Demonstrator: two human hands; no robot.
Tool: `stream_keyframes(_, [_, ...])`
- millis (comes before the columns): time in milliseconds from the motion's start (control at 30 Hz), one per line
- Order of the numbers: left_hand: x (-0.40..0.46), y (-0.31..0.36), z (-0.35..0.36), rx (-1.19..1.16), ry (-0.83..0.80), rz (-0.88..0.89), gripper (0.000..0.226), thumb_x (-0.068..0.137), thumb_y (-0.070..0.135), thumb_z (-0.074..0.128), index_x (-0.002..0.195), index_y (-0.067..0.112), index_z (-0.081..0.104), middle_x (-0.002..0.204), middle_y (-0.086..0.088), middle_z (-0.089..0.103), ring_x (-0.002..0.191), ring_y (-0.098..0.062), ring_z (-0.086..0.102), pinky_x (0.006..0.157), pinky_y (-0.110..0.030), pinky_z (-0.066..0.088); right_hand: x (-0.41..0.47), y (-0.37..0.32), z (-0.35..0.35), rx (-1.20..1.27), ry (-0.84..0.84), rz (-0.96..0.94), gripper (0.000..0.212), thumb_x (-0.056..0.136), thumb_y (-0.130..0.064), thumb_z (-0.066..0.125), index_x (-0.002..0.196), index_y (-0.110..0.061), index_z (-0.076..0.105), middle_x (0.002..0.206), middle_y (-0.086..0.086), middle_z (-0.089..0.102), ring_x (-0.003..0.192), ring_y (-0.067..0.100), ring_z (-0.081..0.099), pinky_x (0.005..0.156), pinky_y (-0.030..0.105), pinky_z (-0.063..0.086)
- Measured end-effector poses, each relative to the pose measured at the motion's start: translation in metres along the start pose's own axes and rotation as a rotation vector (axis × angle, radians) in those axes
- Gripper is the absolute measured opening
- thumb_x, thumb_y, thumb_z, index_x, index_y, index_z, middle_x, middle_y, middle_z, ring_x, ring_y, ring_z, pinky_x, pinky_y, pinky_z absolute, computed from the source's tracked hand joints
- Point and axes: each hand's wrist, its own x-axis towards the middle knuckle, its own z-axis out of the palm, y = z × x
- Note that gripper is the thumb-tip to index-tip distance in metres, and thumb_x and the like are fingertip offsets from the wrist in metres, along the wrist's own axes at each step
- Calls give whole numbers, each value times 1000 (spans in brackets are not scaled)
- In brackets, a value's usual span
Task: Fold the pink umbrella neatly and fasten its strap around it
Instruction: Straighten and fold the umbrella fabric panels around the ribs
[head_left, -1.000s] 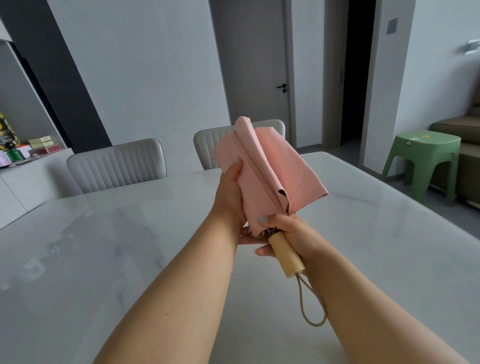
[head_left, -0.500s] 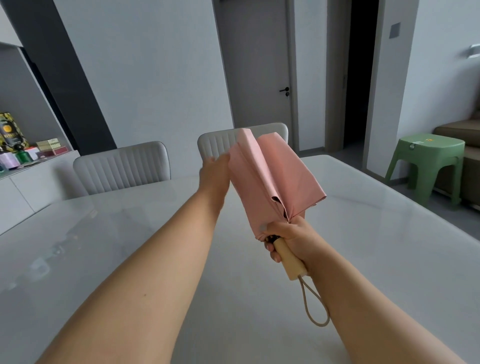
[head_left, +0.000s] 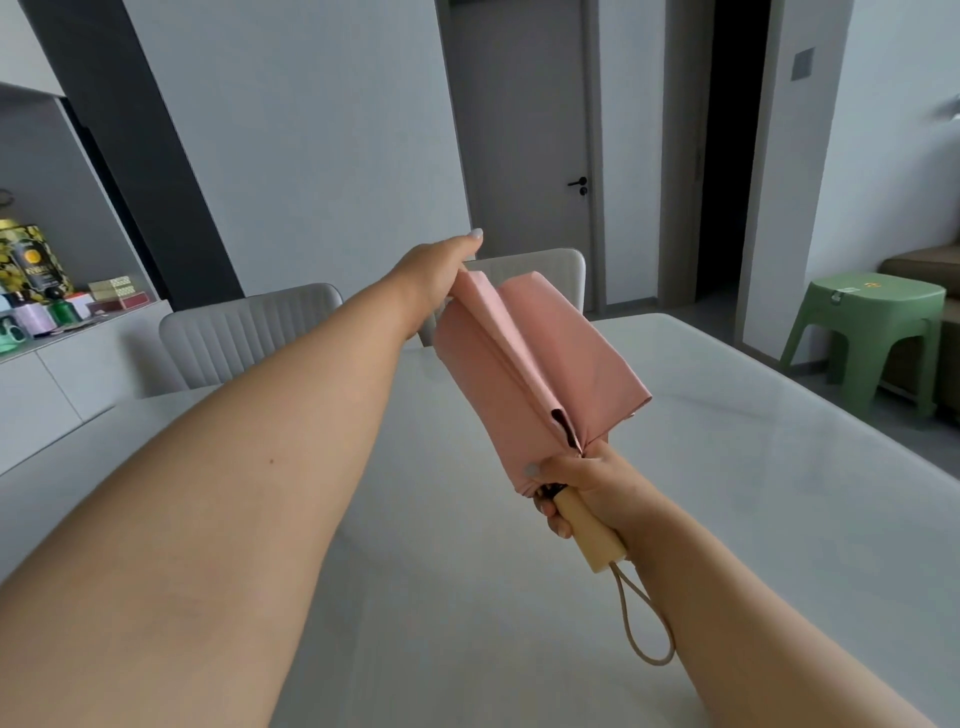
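Pink umbrella (head_left: 540, 364) was held above the worktop (head_left: 779, 493), collapsed, strap unfastened. Right hand (head_left: 587, 483) gripped the wooden handle (head_left: 589, 535). Left hand (head_left: 441, 270) had slid from the canopy's base to its tip, pinching one pleat taut; remaining pleats evidently awaited smoothing.

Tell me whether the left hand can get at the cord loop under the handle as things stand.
Probably not yet. The left hand pinches the top of a canopy fold on the pink umbrella. The cord loop hangs free below the handle, nothing blocking it, once the fold is let go.

Matt cloth umbrella (head_left: 540, 374), glossy table (head_left: 727, 519)
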Motion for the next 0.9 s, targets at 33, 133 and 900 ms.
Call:
stream_keyframes(33, [0, 3, -1, -58, -5, -8, 45, 88, 61, 49, 72, 19, 57, 80, 2, 63, 84, -17, 58, 82, -35, 38, 0, 0, 0, 9, -5, 7, 26, 67, -9, 67, 87, 2, 55, 67, 16, 52, 43, 20, 48, 40, 25, 41])
stream_keyframes(133, [3, 7, -7, -217, -56, -12, 44, 92, 47, 50, 59, 17, 50, 51, 6, 52, 64, -15, 47, 79, -36, 34, 0, 0, 0, 17, -19, 10, 23, 66, -7, 66, 85, 2, 56, 64, 15, 52, 43, 19, 48, 40, 25, 40])
stream_keyframes(900, [-4, 5, -21, -295, 53, -13, 8, 86, 13, 66, 86, 21, 66, 76, 3, 56, 70, -13, 54, 76, -31, 43, 1, 3, 1, -31, -97, -45, 25, 66, -6, 65, 88, 0, 55, 65, 15, 54, 47, 21, 49, 40, 26, 41])
